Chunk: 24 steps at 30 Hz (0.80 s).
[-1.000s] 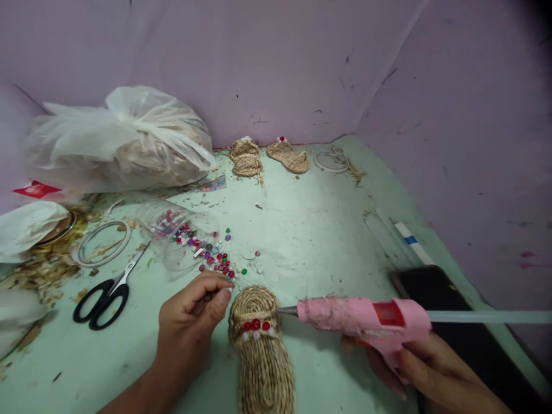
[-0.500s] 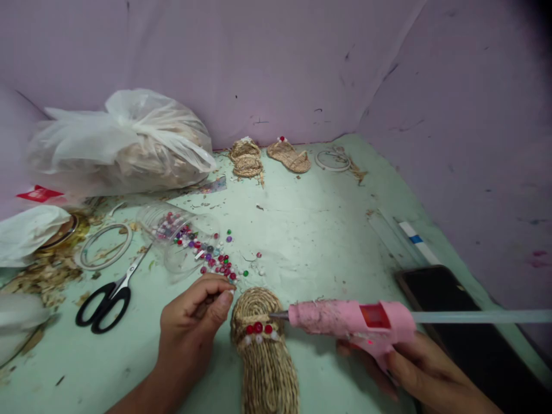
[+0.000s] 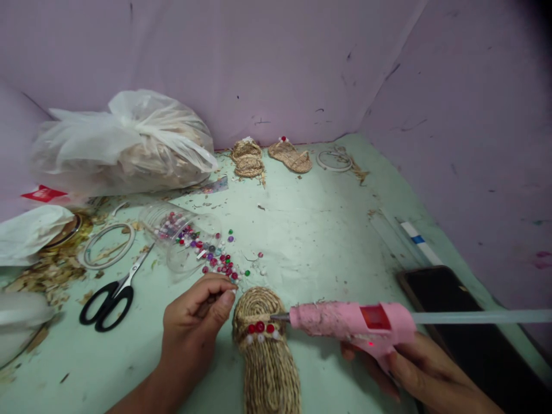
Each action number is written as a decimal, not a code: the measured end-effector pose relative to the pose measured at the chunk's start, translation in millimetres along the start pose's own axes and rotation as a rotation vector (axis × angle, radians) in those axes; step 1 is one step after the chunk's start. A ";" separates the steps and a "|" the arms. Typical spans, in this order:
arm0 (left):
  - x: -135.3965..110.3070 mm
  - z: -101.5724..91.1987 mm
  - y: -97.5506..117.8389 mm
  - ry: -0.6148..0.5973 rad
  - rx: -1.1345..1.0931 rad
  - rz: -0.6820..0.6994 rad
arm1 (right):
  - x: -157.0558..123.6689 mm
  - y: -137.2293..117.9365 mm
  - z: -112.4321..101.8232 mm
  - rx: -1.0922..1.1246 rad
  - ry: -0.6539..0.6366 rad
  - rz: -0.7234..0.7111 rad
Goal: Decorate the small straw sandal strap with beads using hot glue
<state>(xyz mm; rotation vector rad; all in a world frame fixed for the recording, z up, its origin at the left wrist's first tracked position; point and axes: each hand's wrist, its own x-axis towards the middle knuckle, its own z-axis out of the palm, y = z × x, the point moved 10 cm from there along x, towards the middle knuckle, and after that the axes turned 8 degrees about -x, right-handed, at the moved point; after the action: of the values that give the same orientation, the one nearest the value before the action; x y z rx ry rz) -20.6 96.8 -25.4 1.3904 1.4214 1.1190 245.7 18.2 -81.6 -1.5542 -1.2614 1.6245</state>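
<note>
A small woven straw sandal [image 3: 267, 356] is laid flat on the green counter [image 3: 310, 241], at its near edge. Round red and white beads [image 3: 260, 328] are stuck across the strap, which is touched by the metal tip of a pink glue gun [image 3: 349, 322]. The glue gun is gripped by the right hand [image 3: 422, 374], fingers wrapped round it. The left hand [image 3: 194, 316] is rested beside the sandal, fingers pinched shut; anything held cannot be told. Shiny loose beads [image 3: 219, 261] are spilled nearby.

Woven straw sandal [image 3: 266, 351], rough; glue gun [image 3: 351, 322] matt pink plastic; beads [image 3: 219, 259] glossy.
</note>
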 end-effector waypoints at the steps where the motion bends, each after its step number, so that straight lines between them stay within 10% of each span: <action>1: 0.0 0.4 -0.2 -0.003 0.004 -0.007 | 0.1 0.4 -1.1 -0.008 -0.001 -0.012; 24: -0.4 -1.5 -7.6 0.014 0.001 -0.047 | -3.7 9.0 -9.7 -0.102 0.050 0.021</action>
<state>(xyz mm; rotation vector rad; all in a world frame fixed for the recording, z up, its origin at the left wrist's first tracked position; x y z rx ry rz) -23.9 96.5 -32.4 1.3455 1.4575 1.1004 257.5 13.7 -87.0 -1.6645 -1.3233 1.5463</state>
